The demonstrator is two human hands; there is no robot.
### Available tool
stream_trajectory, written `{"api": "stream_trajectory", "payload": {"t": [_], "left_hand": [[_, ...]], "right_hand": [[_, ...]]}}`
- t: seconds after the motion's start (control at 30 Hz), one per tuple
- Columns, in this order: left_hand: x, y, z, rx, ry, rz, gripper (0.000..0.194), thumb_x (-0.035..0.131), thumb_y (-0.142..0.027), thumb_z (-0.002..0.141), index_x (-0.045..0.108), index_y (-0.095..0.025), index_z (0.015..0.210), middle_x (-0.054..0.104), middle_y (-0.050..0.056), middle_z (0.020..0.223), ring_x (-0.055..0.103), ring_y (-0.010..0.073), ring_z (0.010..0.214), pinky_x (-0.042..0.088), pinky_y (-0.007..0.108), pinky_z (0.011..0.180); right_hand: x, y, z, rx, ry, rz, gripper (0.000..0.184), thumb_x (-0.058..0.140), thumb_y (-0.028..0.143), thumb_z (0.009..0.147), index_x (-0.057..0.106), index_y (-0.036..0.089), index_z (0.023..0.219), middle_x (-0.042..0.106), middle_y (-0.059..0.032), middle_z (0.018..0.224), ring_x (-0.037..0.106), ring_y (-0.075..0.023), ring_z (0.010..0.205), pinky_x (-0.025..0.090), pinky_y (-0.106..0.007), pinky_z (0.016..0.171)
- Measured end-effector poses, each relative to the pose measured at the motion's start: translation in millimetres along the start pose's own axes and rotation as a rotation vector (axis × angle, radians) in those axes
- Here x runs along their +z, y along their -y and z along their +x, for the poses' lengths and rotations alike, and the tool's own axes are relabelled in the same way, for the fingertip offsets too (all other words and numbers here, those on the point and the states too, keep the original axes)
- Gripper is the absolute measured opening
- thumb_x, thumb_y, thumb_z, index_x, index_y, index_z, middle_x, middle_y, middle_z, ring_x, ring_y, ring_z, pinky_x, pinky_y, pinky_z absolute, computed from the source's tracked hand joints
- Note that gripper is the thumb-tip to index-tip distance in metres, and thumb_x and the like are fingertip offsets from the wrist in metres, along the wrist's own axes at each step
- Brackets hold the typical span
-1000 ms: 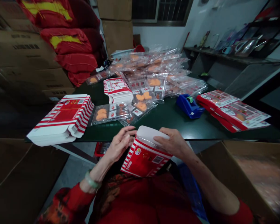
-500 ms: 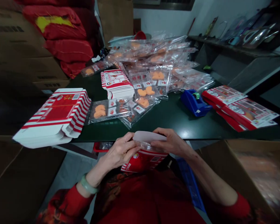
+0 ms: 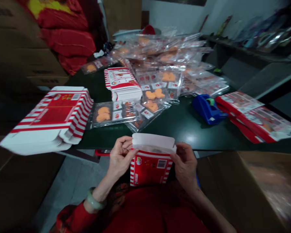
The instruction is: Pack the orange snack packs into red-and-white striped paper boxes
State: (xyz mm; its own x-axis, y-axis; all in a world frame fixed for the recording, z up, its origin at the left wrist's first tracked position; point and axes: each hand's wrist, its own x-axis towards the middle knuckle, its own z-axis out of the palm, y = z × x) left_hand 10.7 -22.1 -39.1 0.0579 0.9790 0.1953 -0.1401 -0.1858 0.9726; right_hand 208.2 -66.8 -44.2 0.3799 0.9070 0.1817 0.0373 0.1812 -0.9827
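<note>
A red and white striped cardboard box (image 3: pixel 149 171) stands upright between my hands at the table's front edge, its white top flap raised. My left hand (image 3: pixel 121 155) pinches the box's upper left corner; a pale green bangle circles that wrist. On the other side, my right hand (image 3: pixel 186 163) grips the upper right corner. Some clear plastic shows just inside the box mouth; what else it contains is hidden. Just beyond lie clear packets (image 3: pixel 115 113) with orange pieces and small printed cards.
Flattened striped boxes (image 3: pixel 55 110) are stacked at left, with a smaller stack (image 3: pixel 123 83) behind. A heap of clear packets (image 3: pixel 165 55) fills the back. To the right are a blue tape dispenser (image 3: pixel 208 108) and printed red boxes (image 3: pixel 254 113). An open carton (image 3: pixel 223 191) stands lower right.
My hands have spread from the middle of the box's mouth to its two upper corners. The box now faces me squarely, its flap standing up in full view. The camera view has shifted slightly.
</note>
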Motion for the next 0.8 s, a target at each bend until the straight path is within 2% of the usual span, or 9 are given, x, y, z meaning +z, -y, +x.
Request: {"api": "stream_trajectory", "payload": {"t": [0.07,0.17,0.27,0.33,0.4,0.47,0.57,0.63,0.8], "left_hand": [[-1.0,3.5,-6.1,0.001,0.022,-0.061,0.035,0.071,-0.027,0.076,0.049,-0.018,0.102,0.07,0.003,0.084,0.061,0.0077,0.058,0.048,0.017,0.054],[-4.9,3.6,-10.6,0.022,0.003,-0.028,0.033,0.071,-0.026,0.076,0.049,-0.018,0.099,0.07,0.003,0.083,0.063,0.0092,0.063,0.049,0.019,0.059],[-8.6,1.7,-13.5,0.01,0.016,0.027,0.032,0.073,-0.026,0.074,0.05,-0.018,0.095,0.069,0.001,0.077,0.064,0.0119,0.068,0.051,0.022,0.065],[-8.8,1.7,-16.2,0.015,0.05,0.064,0.033,0.074,-0.024,0.073,0.05,-0.018,0.095,0.067,-0.001,0.073,0.063,0.0115,0.066,0.05,0.022,0.064],[-6.6,3.1,-19.2,0.039,0.094,0.096,0.034,0.074,-0.019,0.072,0.05,-0.019,0.096,0.066,-0.002,0.074,0.062,0.0109,0.067,0.049,0.021,0.064],[-3.5,5.4,-21.9,0.064,0.141,0.101,0.034,0.072,-0.014,0.073,0.049,-0.02,0.098,0.068,-0.001,0.081,0.064,0.011,0.072,0.05,0.021,0.067],[-0.7,9.0,-24.6,0.086,0.148,0.081,0.031,0.068,-0.013,0.075,0.047,-0.021,0.097,0.07,0.003,0.095,0.066,0.0118,0.078,0.052,0.022,0.07],[-1.4,10.4,-25.1,0.093,0.138,0.095,0.029,0.068,-0.015,0.076,0.048,-0.021,0.094,0.07,0.005,0.1,0.067,0.0134,0.08,0.053,0.023,0.07],[-5.9,3.2,-18.8,0.228,0.167,0.317,0.021,0.073,-0.024,0.075,0.055,-0.018,0.083,0.07,0.009,0.096,0.067,0.0167,0.079,0.053,0.026,0.067]], "right_hand": [[2.3,-11.2,-8.8,-0.018,-0.088,-0.025,0.024,0.068,0.026,0.076,0.053,0.023,0.094,0.064,0.0008,0.081,0.064,-0.0131,0.07,0.053,-0.026,0.064],[2.1,-18.8,-12.9,-0.143,-0.095,-0.117,0.022,0.064,0.021,0.079,0.054,0.023,0.098,0.063,-0.0008,0.088,0.064,-0.0144,0.074,0.053,-0.029,0.067],[-2.1,-9.5,-9.4,-0.367,-0.049,-0.279,0.023,0.061,0.013,0.08,0.057,0.023,0.101,0.063,-0.0041,0.095,0.063,-0.0184,0.084,0.053,-0.035,0.073],[-3.3,7.3,-5.8,-0.57,-0.042,-0.413,0.034,0.061,0.006,0.078,0.057,0.024,0.106,0.061,-0.0071,0.104,0.061,-0.0213,0.095,0.051,-0.039,0.081],[0.2,28.6,-1.6,-0.763,0.091,-0.536,0.042,0.06,0.002,0.077,0.056,0.022,0.113,0.059,-0.0095,0.109,0.058,-0.0223,0.102,0.05,-0.039,0.086],[8.9,46.7,3.9,-0.892,0.416,-0.612,0.039,0.057,0.004,0.08,0.056,0.018,0.116,0.061,-0.0108,0.107,0.06,-0.0218,0.101,0.051,-0.036,0.084],[23.3,56.1,13.8,-0.95,0.739,-0.729,0.025,0.054,0.012,0.087,0.06,0.015,0.111,0.066,-0.0117,0.101,0.062,-0.0221,0.094,0.052,-0.035,0.078],[28.1,51.9,18.8,-0.936,0.789,-0.813,0.021,0.053,0.016,0.089,0.062,0.014,0.108,0.067,-0.0115,0.098,0.062,-0.022,0.09,0.052,-0.036,0.075],[25.1,38.1,19.8,-0.924,0.719,-0.892,0.019,0.049,0.021,0.092,0.066,0.011,0.088,0.064,-0.0118,0.084,0.059,-0.0212,0.077,0.048,-0.033,0.061]]}}
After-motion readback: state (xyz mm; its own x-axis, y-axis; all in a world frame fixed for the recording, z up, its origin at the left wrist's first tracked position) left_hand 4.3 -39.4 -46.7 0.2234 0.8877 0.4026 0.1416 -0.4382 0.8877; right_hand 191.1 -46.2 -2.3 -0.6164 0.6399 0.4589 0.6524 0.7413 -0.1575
